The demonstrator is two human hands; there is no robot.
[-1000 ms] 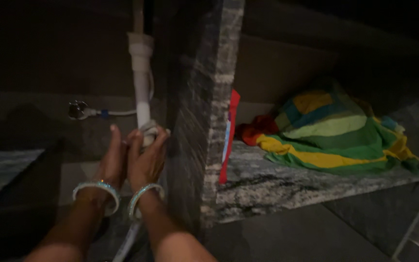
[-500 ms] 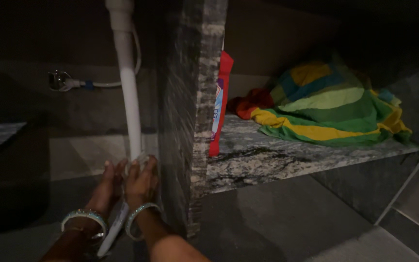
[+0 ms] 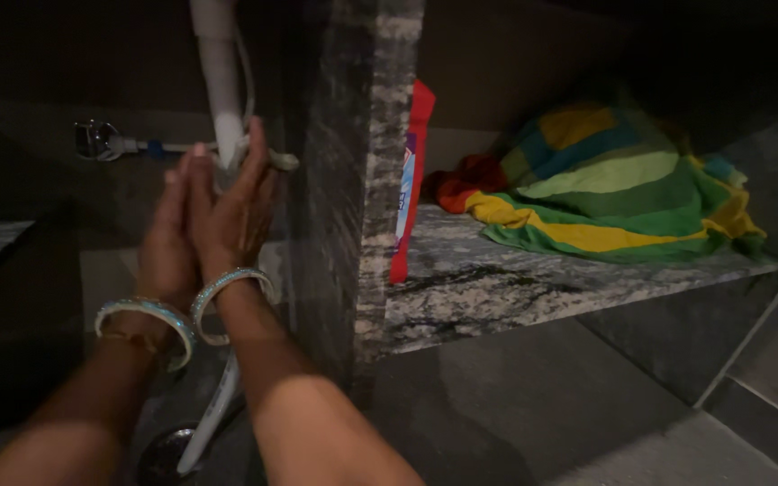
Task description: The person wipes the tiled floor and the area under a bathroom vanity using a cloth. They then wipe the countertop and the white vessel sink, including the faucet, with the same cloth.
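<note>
My right hand (image 3: pixel 231 211) and left hand (image 3: pixel 168 238) clasp what looks like a pale rag (image 3: pixel 267 160) around the white pipe (image 3: pixel 221 90), fingers upright.

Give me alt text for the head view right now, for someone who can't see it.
Both hands, left hand and right hand, press a pale cloth around a white drain pipe in a dark cabinet space. Right of a granite divider, a red packet and a green-and-yellow fabric bundle sit on a stone shelf.
</note>
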